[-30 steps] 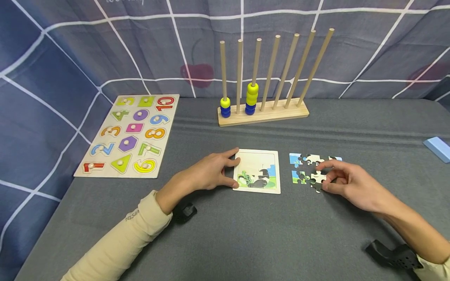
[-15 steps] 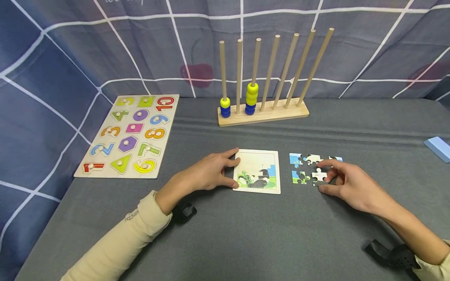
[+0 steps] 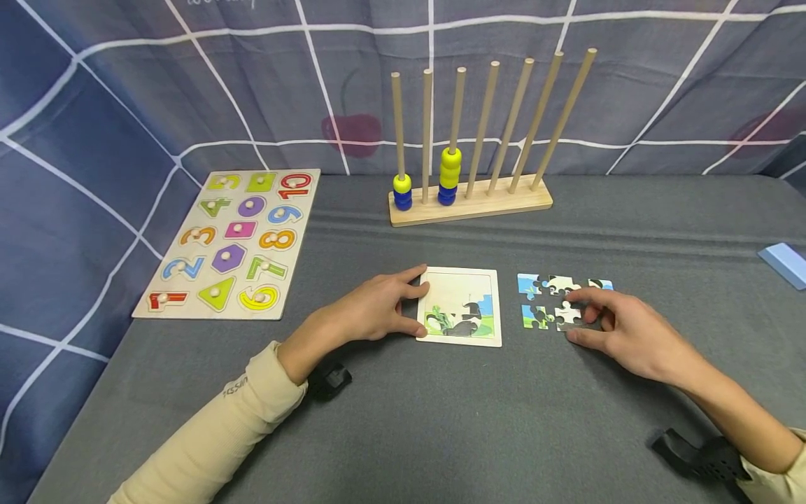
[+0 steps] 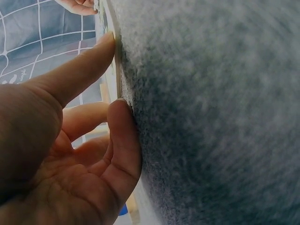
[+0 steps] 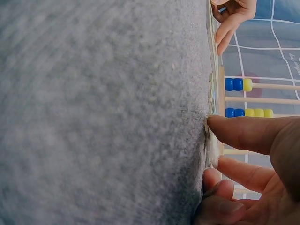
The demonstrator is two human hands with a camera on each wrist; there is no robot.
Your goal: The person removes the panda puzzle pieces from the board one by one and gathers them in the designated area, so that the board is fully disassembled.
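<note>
So, grey felt-covered table (image 3: 478, 420) carries everything, with a blue checked cloth backdrop (image 3: 126, 84) behind it. Far left lies a wooden number-and-shape peg board (image 3: 231, 241); at the back centre stands a wooden rod rack with yellow and blue rings (image 3: 469, 199), and a pale blue block (image 3: 783, 264) sits at the right edge. Near centre is the square wooden jigsaw tray with a panda picture (image 3: 461, 308), partly filled along the bottom, bare wood above. The left hand (image 3: 371, 311) steadies it, with index fingertip and thumb curled against the tray's left edge, as the left wrist view confirms. Just right of the tray, apart from it, lie loose cardboard panda jigsaw pieces (image 3: 546, 299), blue, green and white. The right hand (image 3: 620, 329) is on the lower right one, the white-and-black jigsaw piece (image 3: 569, 316), thumb and index fingertips pinching its edges while it lies flat on the felt; the right wrist view shows fingertips low at the felt surface. To do this well, I'd say the grip should take the piece by its sides without nudging the neighbours touching or nearly touching it, lifting it straight up rather than dragging, since felt likely catches the tabs. Left hand should keep pressing the tray edge so the tray won't slide when a piece goes in. Check tab orientation against the panda picture before lowering.
</note>
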